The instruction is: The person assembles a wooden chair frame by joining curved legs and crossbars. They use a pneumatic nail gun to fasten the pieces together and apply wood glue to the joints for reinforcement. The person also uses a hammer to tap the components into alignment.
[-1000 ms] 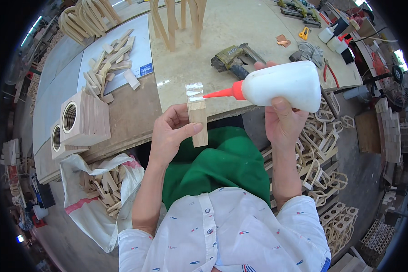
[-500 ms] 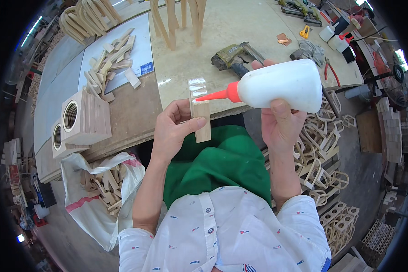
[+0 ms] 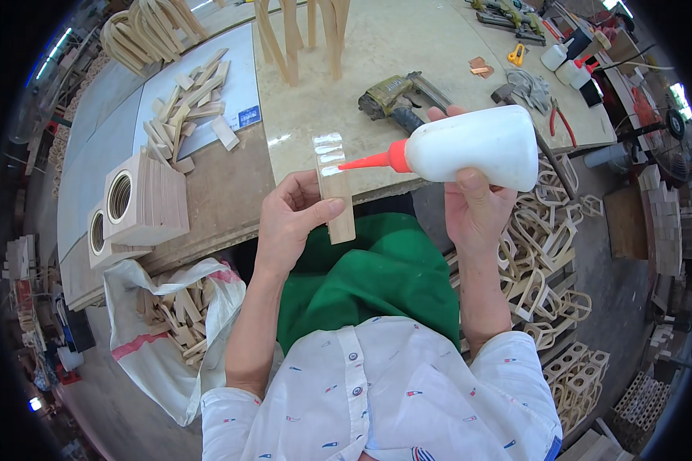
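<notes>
My left hand (image 3: 292, 219) grips a small flat wooden strip (image 3: 335, 192) held upright over the workbench edge. White glue lies in wet streaks on the strip's upper part. My right hand (image 3: 473, 207) is wrapped around a white glue bottle (image 3: 473, 146) tipped sideways. Its red nozzle (image 3: 373, 161) points left and touches the strip near the glue streaks.
A workbench (image 3: 407, 69) carries a nail gun (image 3: 396, 96), pliers, small bottles and tall wooden legs at the back. Left are two wooden blocks with round holes (image 3: 142, 200) and a pile of short sticks (image 3: 188, 104). A white sack of offcuts (image 3: 173, 315) sits below; wooden frames (image 3: 542, 253) lie right.
The strip now shows more glue streaks on its upper part. Bottle and strip have stayed in nearly the same place, the nozzle shifting slightly down along the wood.
</notes>
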A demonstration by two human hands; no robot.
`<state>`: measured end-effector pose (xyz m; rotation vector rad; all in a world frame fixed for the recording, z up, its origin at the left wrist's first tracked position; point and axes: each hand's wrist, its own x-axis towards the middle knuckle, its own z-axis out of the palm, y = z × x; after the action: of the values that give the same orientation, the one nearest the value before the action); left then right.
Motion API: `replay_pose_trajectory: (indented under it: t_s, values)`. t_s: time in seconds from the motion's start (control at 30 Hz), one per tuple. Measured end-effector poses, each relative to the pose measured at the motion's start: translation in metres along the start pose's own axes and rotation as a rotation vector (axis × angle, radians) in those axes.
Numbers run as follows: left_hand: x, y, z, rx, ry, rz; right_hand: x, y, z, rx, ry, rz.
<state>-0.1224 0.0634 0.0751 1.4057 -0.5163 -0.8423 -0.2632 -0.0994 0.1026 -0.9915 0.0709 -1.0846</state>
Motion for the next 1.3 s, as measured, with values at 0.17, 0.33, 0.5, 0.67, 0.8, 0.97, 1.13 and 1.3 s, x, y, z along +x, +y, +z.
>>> replay_pose_trajectory:
  t_s: [0.17,0.33,0.5,0.67,0.8,0.97,1.13,1.3]
  values:
    - [0.002,-0.005,-0.005,-0.01,0.021,-0.03,0.003,-0.001,-0.013,-0.149,-0.086,-0.051]
    - [0.033,-0.004,-0.013,-0.032,0.116,0.053,0.007,-0.006,-0.011,0.004,-0.004,-0.054]
    - [0.068,0.007,-0.012,-0.344,0.166,-0.025,0.015,-0.011,0.0,-0.099,-0.053,-0.111]
    - [0.087,-0.004,-0.006,-0.727,0.2,-0.25,0.018,-0.004,0.01,-0.104,-0.101,-0.161]
    - [0.088,-0.009,0.002,-0.792,0.208,-0.302,0.016,0.0,0.01,-0.188,-0.147,-0.101]
    - [0.088,-0.009,0.005,-0.796,0.227,-0.31,0.013,0.006,0.009,-0.199,-0.143,-0.052]
    - [0.087,-0.008,0.008,-0.784,0.232,-0.319,0.012,0.009,0.007,-0.229,-0.154,-0.063]
    - [0.088,-0.01,0.007,-0.78,0.2,-0.324,0.012,0.01,0.007,-0.23,-0.148,-0.061]
